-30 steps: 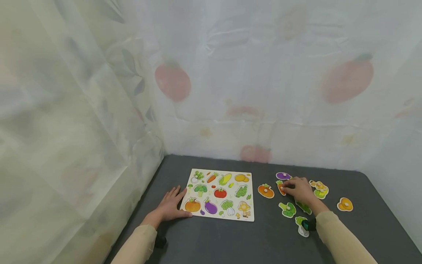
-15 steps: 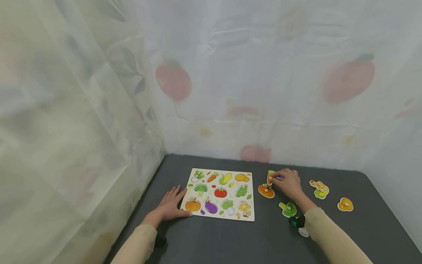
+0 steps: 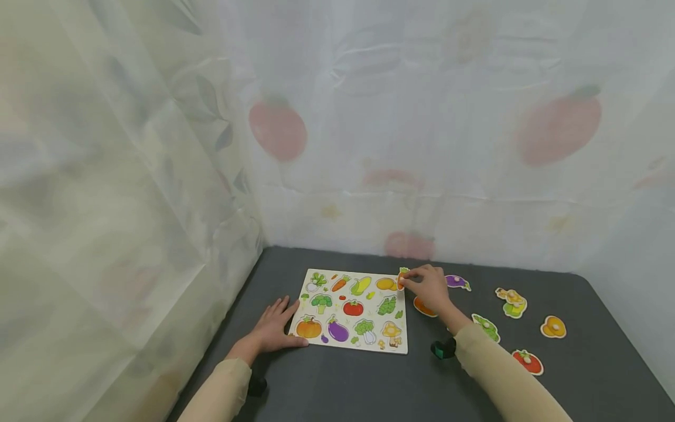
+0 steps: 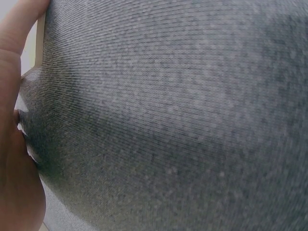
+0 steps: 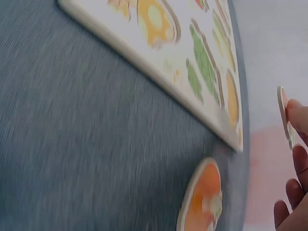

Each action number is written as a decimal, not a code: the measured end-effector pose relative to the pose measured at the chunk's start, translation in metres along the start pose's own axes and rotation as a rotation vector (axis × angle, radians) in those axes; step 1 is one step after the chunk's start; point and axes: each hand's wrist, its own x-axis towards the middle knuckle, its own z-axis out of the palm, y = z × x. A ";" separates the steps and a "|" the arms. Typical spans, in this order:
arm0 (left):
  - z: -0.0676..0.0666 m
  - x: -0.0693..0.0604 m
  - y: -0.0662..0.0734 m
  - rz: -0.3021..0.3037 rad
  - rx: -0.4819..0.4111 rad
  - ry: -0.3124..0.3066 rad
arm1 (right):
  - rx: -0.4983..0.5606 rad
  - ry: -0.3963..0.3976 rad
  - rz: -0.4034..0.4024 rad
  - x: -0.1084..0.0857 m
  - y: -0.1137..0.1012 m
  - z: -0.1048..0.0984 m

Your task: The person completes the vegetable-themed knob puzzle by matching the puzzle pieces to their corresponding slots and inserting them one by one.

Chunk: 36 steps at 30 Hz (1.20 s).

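A white puzzle board (image 3: 340, 312) printed with vegetables lies on the dark table. My left hand (image 3: 274, 328) rests at its left edge with the fingers spread; in the left wrist view the thumb (image 4: 19, 29) touches the board's corner. My right hand (image 3: 432, 290) pinches a carrot puzzle piece (image 3: 402, 278) over the board's upper right corner. The right wrist view shows that carrot piece (image 5: 285, 115) raised off the surface, between thumb and fingers. Below the right hand lies a pumpkin piece (image 3: 424, 307), partly hidden by it.
Right of the board lie an eggplant piece (image 3: 457, 282), a green pea-pod-like piece (image 3: 486, 328), a tomato piece (image 3: 528, 362), a round orange-yellow piece (image 3: 553, 327) and overlapping yellow-green pieces (image 3: 512, 302). Printed curtains (image 3: 422, 146) hang behind and to the left of the table (image 3: 348, 387).
My right hand has lifted the carrot piece from among the loose pieces and carried it left to the board's upper right corner. The left hand has stayed in place.
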 end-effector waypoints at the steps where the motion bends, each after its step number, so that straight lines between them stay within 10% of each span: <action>1: -0.001 0.000 0.001 0.003 -0.005 0.004 | 0.003 -0.002 0.002 0.001 -0.002 0.004; 36: 0.007 0.004 -0.009 -0.031 -0.021 0.007 | 0.000 0.069 0.172 0.022 -0.086 0.126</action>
